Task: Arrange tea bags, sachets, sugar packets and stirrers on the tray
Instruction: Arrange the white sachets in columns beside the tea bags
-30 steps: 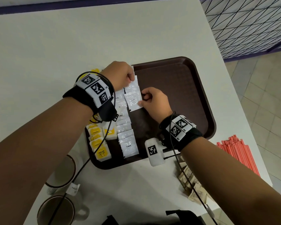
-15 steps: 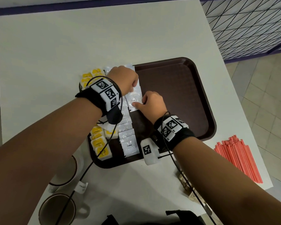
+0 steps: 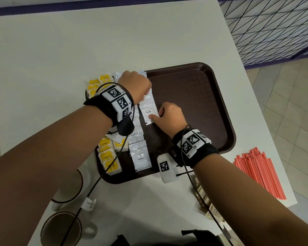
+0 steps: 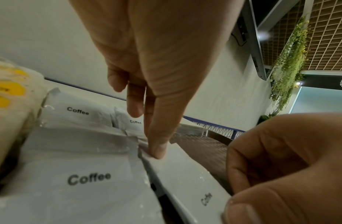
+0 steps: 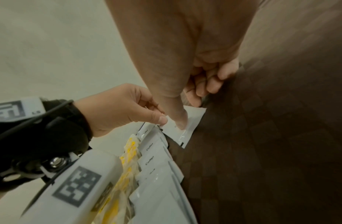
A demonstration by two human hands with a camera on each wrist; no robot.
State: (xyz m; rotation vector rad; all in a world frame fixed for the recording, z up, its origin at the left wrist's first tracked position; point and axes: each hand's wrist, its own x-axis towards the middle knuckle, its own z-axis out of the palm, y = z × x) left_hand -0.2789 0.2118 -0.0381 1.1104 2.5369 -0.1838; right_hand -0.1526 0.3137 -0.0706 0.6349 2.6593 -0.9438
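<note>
A dark brown tray (image 3: 219,110) lies on the white table. Yellow tea bags (image 3: 108,158) fill its left edge, with a column of white coffee sachets (image 3: 140,157) beside them. One more coffee sachet (image 3: 148,112) (image 4: 185,169) (image 5: 193,122) lies just right of that column. My left hand (image 3: 142,97) (image 4: 156,151) (image 5: 160,119) pinches its far left corner. My right hand (image 3: 156,115) (image 5: 185,116) (image 4: 281,166) grips its right edge, thumb on top and fingers curled. Red stirrers (image 3: 258,173) and brown sugar packets (image 3: 209,206) lie on the table off the tray.
Two brown-rimmed cups (image 3: 60,228) stand near the front left table edge. More tea bags (image 3: 96,84) and a sachet sit at the tray's far left corner. The right half of the tray floor is bare. A mesh fence (image 3: 274,23) is beyond the right table edge.
Both hands have stayed on the loose sachet. My right thumb has slid a little further onto it. Nothing else has visibly moved.
</note>
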